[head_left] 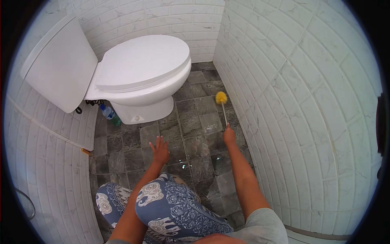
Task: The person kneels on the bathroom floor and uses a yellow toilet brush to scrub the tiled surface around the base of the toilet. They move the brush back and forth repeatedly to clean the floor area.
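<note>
My right hand (229, 135) grips the pale handle of a toilet brush (221, 98) with round yellow bristles. The brush head rests at the grey tiled floor (199, 146), close to the foot of the right wall. My left hand (159, 151) is held out past my knee with its fingers spread, and nothing is in it. Ahead of it stands a white toilet (143, 88) with its lid down. Glints on the floor tiles between my hands look like wet spots.
White marbled tile walls (283, 91) enclose the space on the left, back and right. A plastic bottle (110, 115) with a blue cap leans beside the toilet base, below the cistern (62, 64). A small orange-yellow object (85, 151) sits at the left wall's corner.
</note>
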Tool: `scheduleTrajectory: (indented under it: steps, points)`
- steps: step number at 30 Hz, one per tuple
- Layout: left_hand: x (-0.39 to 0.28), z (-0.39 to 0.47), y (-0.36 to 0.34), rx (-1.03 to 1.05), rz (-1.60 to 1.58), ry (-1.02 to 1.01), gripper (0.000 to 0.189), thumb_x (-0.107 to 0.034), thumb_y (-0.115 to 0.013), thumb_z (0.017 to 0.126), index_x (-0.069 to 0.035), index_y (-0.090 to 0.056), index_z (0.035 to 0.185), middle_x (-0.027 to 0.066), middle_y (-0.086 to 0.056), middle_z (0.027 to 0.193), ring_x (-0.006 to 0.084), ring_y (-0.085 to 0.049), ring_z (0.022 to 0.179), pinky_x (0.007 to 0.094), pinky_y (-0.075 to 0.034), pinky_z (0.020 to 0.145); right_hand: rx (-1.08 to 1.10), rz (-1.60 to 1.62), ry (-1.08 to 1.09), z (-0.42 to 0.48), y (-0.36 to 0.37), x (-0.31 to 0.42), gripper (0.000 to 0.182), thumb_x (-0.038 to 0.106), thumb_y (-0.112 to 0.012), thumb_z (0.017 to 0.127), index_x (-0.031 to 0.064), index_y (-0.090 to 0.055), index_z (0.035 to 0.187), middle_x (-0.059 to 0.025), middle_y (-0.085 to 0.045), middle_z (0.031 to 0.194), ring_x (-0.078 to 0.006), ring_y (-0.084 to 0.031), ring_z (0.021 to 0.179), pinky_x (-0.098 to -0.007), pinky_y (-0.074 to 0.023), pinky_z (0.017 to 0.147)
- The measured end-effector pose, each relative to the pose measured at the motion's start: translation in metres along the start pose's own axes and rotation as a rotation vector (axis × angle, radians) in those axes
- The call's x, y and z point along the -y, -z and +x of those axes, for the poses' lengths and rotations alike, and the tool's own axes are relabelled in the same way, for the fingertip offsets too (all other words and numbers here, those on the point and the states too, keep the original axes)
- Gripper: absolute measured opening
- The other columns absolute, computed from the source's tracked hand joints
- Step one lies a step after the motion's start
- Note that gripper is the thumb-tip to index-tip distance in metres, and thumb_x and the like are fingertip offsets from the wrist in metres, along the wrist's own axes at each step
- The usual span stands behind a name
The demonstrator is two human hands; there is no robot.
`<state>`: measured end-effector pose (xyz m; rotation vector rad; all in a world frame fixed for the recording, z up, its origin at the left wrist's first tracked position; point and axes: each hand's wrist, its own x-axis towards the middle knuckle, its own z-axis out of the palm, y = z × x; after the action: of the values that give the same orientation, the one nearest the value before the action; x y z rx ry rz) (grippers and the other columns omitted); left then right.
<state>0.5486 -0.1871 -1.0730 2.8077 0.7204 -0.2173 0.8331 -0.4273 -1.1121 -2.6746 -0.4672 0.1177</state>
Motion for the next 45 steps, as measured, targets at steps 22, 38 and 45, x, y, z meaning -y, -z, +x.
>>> scheduleTrajectory:
  steps: [22,38,45]
  points:
    - [0.018,-0.005,-0.004,0.006,0.075,0.013,0.059,-0.025,-0.059,0.079,-0.007,-0.036,0.130,0.0147,-0.007,0.145,0.0306,0.003,0.135,0.0634,0.004,0.100,0.034,0.263,0.062,-0.152,-0.041,0.023,0.048,0.009,-0.042,0.087,0.0085,-0.030,0.133,-0.0240,-0.058,0.074,-0.0383,-0.058,0.066,-0.0445,-0.0453,0.057]
    - [0.006,-0.005,0.003,0.008,0.053,0.003,0.058,-0.028,-0.055,0.083,-0.008,-0.032,0.133,0.0131,-0.006,0.146,0.0293,0.004,0.135,0.0628,0.005,0.100,-0.029,0.196,-0.084,-0.173,-0.007,-0.029,0.049,0.009,-0.042,0.087,0.0128,-0.031,0.134,-0.0226,-0.059,0.079,-0.0372,-0.059,0.070,-0.0436,-0.0452,0.058]
    - [0.009,-0.006,0.000,0.007,0.053,0.014,0.059,-0.028,-0.055,0.082,-0.008,-0.032,0.132,0.0127,-0.007,0.146,0.0287,0.003,0.135,0.0625,0.004,0.100,0.379,0.301,0.262,-0.278,-0.036,0.018,0.049,0.010,-0.045,0.085,0.0215,-0.036,0.132,-0.0241,-0.059,0.082,-0.0389,-0.059,0.073,-0.0439,-0.0467,0.061]
